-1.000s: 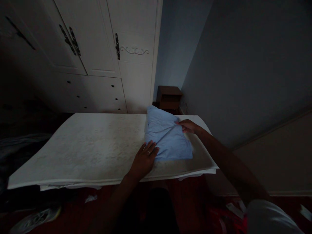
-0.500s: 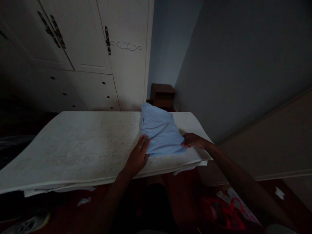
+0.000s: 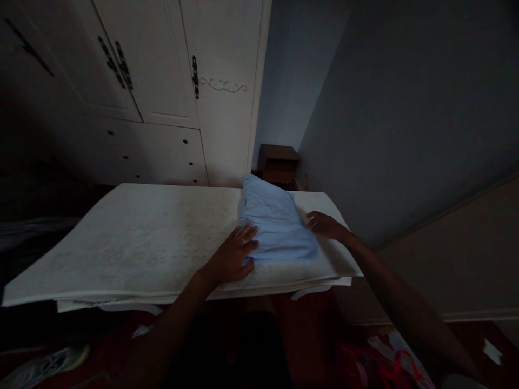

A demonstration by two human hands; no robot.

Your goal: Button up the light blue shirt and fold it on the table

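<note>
A folded light-blue cloth [image 3: 278, 221], perhaps a garment, lies on a white padded board [image 3: 162, 237]. Its far end reaches the board's back edge. My left hand [image 3: 234, 256] rests on the cloth's near left edge, fingers spread, with a ring on one finger. Just off the cloth's right side hovers my right hand [image 3: 326, 225], slightly blurred, its fingers apart and nothing visible in them.
White wardrobe doors and drawers [image 3: 162, 108] stand behind the board. A small brown nightstand [image 3: 279, 162] sits in the back corner by the grey wall [image 3: 405, 119]. On the dark red floor are a shoe [image 3: 48, 364] and a red bag [image 3: 389, 367].
My right hand has let go of the cloth's near right corner and lifted slightly away. The left hand's fingers have spread further over the left edge. The whole view has shifted a little.
</note>
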